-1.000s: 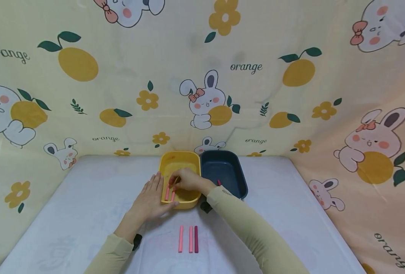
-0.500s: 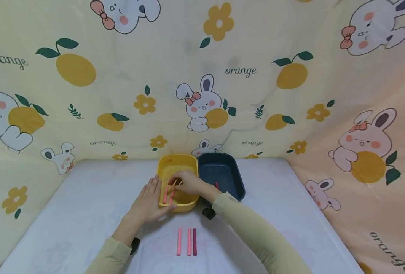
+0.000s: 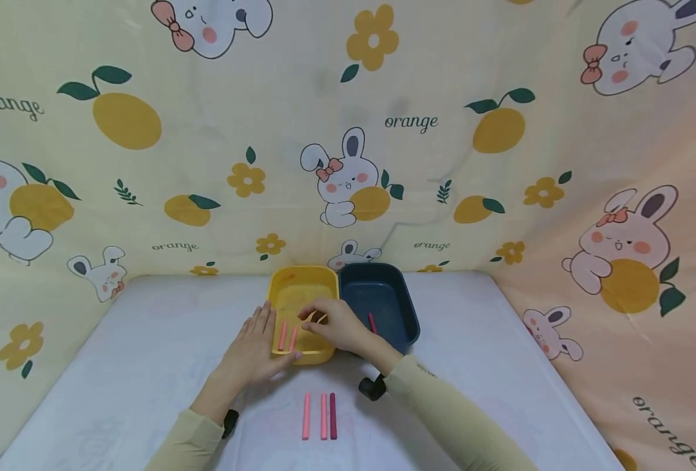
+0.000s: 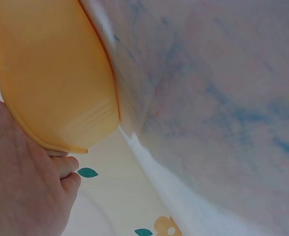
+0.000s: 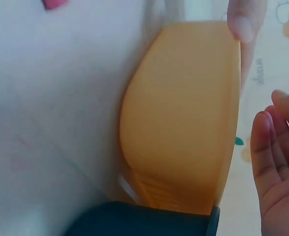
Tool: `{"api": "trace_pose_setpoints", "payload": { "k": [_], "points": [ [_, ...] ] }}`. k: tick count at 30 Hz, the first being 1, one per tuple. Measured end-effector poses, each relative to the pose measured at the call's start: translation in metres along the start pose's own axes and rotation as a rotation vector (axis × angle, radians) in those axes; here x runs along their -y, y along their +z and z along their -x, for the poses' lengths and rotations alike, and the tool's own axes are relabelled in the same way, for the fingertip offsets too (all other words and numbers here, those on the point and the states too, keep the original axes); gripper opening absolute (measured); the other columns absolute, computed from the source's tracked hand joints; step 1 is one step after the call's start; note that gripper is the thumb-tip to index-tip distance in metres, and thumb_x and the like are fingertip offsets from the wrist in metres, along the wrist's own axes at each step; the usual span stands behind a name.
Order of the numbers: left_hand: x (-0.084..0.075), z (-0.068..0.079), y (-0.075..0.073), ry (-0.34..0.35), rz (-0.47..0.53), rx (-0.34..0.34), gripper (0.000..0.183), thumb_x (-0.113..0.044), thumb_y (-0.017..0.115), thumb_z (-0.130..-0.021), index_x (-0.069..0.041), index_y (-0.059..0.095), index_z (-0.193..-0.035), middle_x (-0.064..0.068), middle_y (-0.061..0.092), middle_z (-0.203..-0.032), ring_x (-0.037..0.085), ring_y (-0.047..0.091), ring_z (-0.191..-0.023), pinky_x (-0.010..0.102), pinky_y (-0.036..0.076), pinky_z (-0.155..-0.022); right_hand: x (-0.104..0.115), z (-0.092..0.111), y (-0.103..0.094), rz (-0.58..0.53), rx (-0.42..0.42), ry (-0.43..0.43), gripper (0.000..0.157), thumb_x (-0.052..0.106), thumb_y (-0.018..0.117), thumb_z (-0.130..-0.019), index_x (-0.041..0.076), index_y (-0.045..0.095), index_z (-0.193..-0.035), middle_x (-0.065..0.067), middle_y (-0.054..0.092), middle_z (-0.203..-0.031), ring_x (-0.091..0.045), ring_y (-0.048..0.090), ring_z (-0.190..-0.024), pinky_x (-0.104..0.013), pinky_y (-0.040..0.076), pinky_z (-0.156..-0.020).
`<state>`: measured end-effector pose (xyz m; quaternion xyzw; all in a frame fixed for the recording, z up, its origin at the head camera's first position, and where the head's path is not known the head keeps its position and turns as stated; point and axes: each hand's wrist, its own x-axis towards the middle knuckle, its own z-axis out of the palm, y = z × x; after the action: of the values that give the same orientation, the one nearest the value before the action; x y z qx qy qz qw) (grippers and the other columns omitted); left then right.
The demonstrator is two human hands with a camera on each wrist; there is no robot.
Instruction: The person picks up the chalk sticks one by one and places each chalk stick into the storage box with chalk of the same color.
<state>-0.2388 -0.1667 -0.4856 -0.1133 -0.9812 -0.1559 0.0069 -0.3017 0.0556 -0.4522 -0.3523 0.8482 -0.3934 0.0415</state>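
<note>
The left hand [image 3: 255, 347], fingers straight, is touching the yellow box [image 3: 303, 288] at eight o'clock. The right hand [image 3: 337, 324] is hovering over it, released, loosely bent. Two pink sticks [image 3: 282, 336] are lying inside toward seven o'clock, three more sticks [image 3: 324, 417] outside at six.

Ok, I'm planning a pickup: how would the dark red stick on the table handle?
The dark red stick looks straight, so probably stiff. It's slim, so likely light. Nudged, it may bump the pink stick close beside it.
</note>
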Motion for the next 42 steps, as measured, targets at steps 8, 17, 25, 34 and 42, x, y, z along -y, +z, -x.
{"api": "trace_pose_setpoints", "payload": {
  "k": [8,17,25,34,42],
  "points": [
    [0.0,0.003,-0.001,0.023,0.002,-0.012,0.118,-0.077,0.053,-0.092,0.012,0.017,-0.16,0.029,0.009,-0.17,0.047,0.013,-0.157,0.059,0.018,-0.127,0.005,0.035,0.0,-0.061,-0.059,-0.001,0.015,0.016,0.075,-0.098,0.017,0.075,-0.112,0.006,0.071,-0.107,-0.007,0.065,-0.092,-0.02,0.059,-0.082],
    [-0.001,0.001,-0.004,0.02,0.008,-0.022,0.117,-0.075,0.055,-0.093,0.013,0.017,-0.16,0.03,0.009,-0.17,0.047,0.012,-0.157,0.058,0.018,-0.127,0.006,0.071,0.002,-0.066,-0.067,-0.009,0.019,0.011,0.078,-0.094,0.01,0.075,-0.112,0.001,0.072,-0.106,-0.007,0.064,-0.09,-0.022,0.059,-0.079],
    [-0.001,0.0,-0.004,0.009,0.008,-0.007,0.115,-0.072,0.056,-0.094,0.012,0.016,-0.161,0.029,0.007,-0.171,0.046,0.01,-0.158,0.057,0.016,-0.128,-0.002,0.101,0.012,-0.089,-0.017,0.0,0.027,0.004,0.078,-0.092,0.005,0.071,-0.118,-0.005,0.072,-0.111,-0.01,0.069,-0.092,-0.022,0.06,-0.079],
    [-0.003,0.0,-0.001,-0.01,0.025,0.001,0.114,-0.069,0.059,-0.094,0.011,0.014,-0.161,0.029,0.007,-0.17,0.046,0.01,-0.157,0.057,0.015,-0.128,-0.004,0.127,0.022,-0.115,0.127,0.148,0.041,0.024,0.081,-0.093,0.009,0.065,-0.128,0.0,0.065,-0.116,-0.005,0.063,-0.087,-0.019,0.056,-0.076],
    [-0.004,0.001,0.0,-0.018,0.018,0.012,0.115,-0.07,0.058,-0.094,0.01,0.013,-0.162,0.028,0.006,-0.171,0.045,0.01,-0.158,0.057,0.015,-0.128,0.0,0.139,0.03,-0.07,0.144,0.21,0.046,0.027,0.082,-0.091,0.013,0.063,-0.131,0.003,0.058,-0.115,-0.003,0.057,-0.083,-0.019,0.053,-0.072]
  ]
}}
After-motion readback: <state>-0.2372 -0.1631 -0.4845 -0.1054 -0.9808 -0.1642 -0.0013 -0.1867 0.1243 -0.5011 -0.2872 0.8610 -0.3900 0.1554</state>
